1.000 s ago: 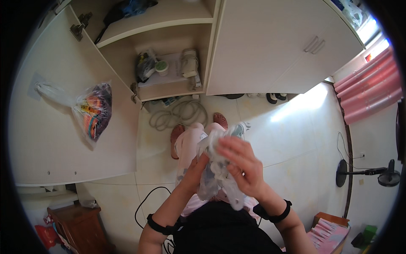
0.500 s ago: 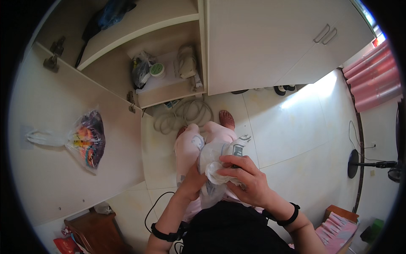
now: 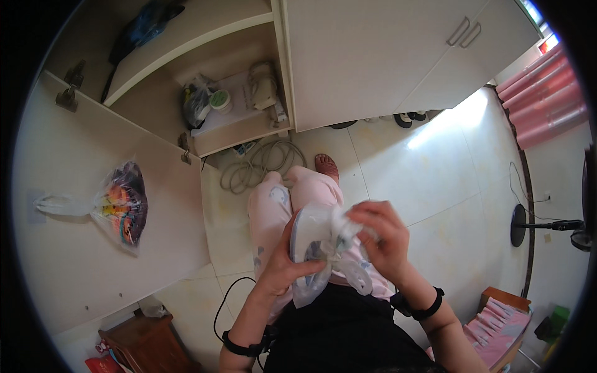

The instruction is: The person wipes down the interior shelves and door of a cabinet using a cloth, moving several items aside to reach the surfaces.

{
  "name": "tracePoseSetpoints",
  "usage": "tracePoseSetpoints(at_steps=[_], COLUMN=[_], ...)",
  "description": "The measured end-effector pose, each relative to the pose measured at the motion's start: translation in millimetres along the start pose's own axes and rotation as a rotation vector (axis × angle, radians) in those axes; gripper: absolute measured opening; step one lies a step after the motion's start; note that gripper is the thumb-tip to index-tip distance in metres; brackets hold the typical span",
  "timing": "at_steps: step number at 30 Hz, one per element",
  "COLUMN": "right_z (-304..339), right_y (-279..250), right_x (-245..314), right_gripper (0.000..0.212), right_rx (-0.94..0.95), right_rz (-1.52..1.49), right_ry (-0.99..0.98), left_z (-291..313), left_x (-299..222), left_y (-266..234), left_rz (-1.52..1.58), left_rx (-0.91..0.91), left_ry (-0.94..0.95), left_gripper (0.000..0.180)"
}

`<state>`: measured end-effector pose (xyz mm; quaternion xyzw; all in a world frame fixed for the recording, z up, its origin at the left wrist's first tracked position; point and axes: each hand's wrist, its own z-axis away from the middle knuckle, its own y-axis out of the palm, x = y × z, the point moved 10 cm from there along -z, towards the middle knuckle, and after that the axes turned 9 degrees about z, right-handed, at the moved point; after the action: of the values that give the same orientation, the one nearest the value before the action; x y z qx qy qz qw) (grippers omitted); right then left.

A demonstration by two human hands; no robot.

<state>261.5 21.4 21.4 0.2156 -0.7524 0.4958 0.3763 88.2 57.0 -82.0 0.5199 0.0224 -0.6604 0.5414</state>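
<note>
A translucent white plastic bag [image 3: 314, 217] rests over my lap, with a pale, blue-edged thing inside whose kind I cannot make out. My left hand [image 3: 281, 267] grips the bag from its left side, thumb lying across the front. At the bag's gathered top, my right hand [image 3: 387, 242] has its fingers closed on the crumpled plastic; they are somewhat blurred. A loose loop of the bag hangs below the right hand, near my black top.
Ahead stands an open cabinet [image 3: 186, 53] holding a bagged bundle, a white tub [image 3: 219, 101] and a beige device [image 3: 263, 87]. Another filled bag [image 3: 121, 208] hangs on its door. A coiled hose [image 3: 255, 165] lies by my feet. A black stand [image 3: 518, 225] is at the right.
My right hand has moved right and slightly up, drawing the bag's top outward. A loop of plastic now shows below it. The view has shifted slightly.
</note>
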Motion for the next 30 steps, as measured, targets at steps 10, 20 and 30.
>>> tracePoseSetpoints(at_steps=[10,20,30], right_z=[-2,37,64], right_y=[-7,-10,-12], right_x=[15,58,-75], right_gripper=[0.044,0.040,0.036], right_rx=[0.168,0.104,0.234], right_rz=[0.171,0.176,-0.697], right_ry=[-0.280,-0.520,0.241], left_z=[24,17,31], left_x=[-20,-18,-29], left_y=[29,53,100], left_rz=[-0.257,-0.512,-0.790], left_rx=[0.076,0.101,0.260], left_ry=[0.108,0.198,0.410], left_gripper=[0.101,0.096,0.098])
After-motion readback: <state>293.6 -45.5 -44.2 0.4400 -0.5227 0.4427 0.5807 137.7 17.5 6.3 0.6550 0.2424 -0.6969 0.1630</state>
